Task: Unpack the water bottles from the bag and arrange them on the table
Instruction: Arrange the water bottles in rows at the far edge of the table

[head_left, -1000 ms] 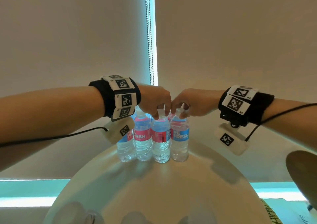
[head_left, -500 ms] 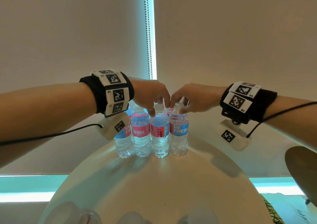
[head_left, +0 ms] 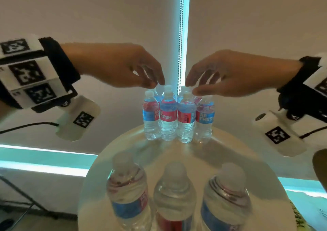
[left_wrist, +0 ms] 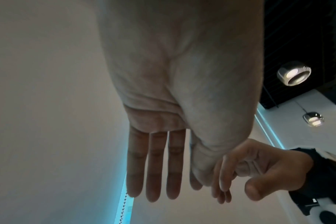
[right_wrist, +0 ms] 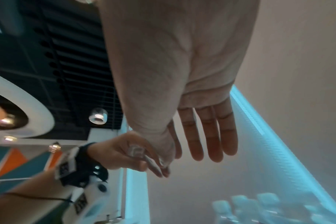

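Several clear water bottles (head_left: pixel 177 117) with pink and blue labels stand upright, packed together, at the far edge of the round white table (head_left: pixel 230 160). Three more bottles (head_left: pixel 174 200) stand in a row at the near edge, blurred. My left hand (head_left: pixel 155 82) hovers just over the caps on the cluster's left, fingers loosely spread and holding nothing. My right hand (head_left: pixel 192 87) mirrors it on the right, its thumb tip level with a cap. The left wrist view shows the left hand's fingers (left_wrist: pixel 155 174) straight. In the right wrist view the right hand's fingers (right_wrist: pixel 207 136) are straight above blurred bottle caps (right_wrist: pixel 259 209).
Behind the table hang beige roller blinds with a bead chain (head_left: pixel 180 36) in the lit gap. A brown rounded object (head_left: pixel 320 168) sits at the right edge. Printed white material (head_left: pixel 304 216) lies low on the right. Dark metal legs (head_left: pixel 21 195) stand at the lower left.
Both hands were pinching bottle caps in the far cluster; they have let go, opened and drawn slightly apart. The head view has shifted, showing the three near bottles more fully.
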`<state>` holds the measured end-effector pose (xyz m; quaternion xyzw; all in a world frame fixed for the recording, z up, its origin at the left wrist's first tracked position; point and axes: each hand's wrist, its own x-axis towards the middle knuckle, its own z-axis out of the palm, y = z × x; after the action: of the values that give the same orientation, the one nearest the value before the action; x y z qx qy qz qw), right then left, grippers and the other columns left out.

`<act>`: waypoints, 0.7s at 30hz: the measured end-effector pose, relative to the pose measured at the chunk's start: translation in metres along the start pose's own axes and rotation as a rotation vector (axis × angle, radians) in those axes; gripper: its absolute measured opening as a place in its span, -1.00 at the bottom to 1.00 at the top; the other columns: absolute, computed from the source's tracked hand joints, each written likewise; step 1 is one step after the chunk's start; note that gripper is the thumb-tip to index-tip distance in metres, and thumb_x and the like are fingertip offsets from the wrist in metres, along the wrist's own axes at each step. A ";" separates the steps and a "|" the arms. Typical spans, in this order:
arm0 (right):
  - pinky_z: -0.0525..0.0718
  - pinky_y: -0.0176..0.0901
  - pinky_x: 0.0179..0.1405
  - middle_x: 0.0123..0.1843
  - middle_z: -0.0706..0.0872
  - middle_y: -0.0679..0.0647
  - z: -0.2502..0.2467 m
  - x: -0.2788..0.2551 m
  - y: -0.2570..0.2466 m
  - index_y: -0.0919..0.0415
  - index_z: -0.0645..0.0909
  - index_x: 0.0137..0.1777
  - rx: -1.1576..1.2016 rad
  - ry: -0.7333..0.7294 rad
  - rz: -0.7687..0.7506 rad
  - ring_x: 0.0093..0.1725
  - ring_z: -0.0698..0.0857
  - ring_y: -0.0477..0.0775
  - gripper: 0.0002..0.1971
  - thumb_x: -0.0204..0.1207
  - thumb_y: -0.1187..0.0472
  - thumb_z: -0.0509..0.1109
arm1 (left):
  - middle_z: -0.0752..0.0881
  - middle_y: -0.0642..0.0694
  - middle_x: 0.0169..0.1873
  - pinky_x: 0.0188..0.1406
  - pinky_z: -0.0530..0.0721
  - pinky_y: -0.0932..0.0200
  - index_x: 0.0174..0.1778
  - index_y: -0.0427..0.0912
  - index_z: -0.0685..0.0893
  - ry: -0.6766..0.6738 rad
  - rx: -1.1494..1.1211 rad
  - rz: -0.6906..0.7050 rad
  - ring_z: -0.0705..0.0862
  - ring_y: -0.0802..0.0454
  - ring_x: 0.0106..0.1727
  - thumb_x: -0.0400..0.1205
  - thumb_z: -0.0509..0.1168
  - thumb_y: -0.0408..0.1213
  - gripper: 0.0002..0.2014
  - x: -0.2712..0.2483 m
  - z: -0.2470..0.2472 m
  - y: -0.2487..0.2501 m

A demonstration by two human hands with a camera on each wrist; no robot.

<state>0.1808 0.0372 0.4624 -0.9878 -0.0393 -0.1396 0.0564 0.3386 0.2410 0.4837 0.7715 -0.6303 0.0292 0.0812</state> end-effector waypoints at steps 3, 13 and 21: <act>0.82 -0.17 -0.02 -0.01 0.83 -0.27 -0.010 -0.018 -0.049 -0.07 0.76 0.16 0.119 -0.023 -0.119 -0.03 0.81 -0.27 -0.71 0.54 -0.10 0.34 | 0.84 0.18 0.02 0.10 0.79 0.16 0.16 0.18 0.77 0.009 -0.091 -0.026 0.82 0.24 0.06 0.60 0.29 0.08 -0.72 -0.046 0.007 0.007; 0.62 -0.44 -0.16 0.05 0.62 -0.40 0.025 -0.050 -0.118 -0.39 0.48 0.34 -0.095 -0.367 -0.245 -0.05 0.70 -0.31 -0.51 0.40 -0.31 0.42 | 0.74 0.37 0.13 0.14 0.78 0.10 0.29 0.42 0.61 0.057 -0.129 -0.096 0.74 0.36 0.14 0.45 0.23 0.44 -0.49 -0.125 0.061 0.023; 0.67 0.03 -0.03 0.12 0.76 -0.04 0.051 -0.047 -0.113 -0.19 0.60 0.27 -0.249 -0.316 -0.232 0.04 0.75 0.13 -0.53 0.38 -0.25 0.47 | 0.76 0.27 0.01 -0.03 0.82 0.24 0.21 0.22 0.59 -0.095 -0.239 -0.013 0.77 0.29 0.06 0.61 0.35 0.08 -0.73 -0.127 0.079 0.029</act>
<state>0.1392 0.1523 0.4115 -0.9856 -0.1436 0.0076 -0.0893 0.2796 0.3458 0.3897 0.7610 -0.6274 -0.0831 0.1429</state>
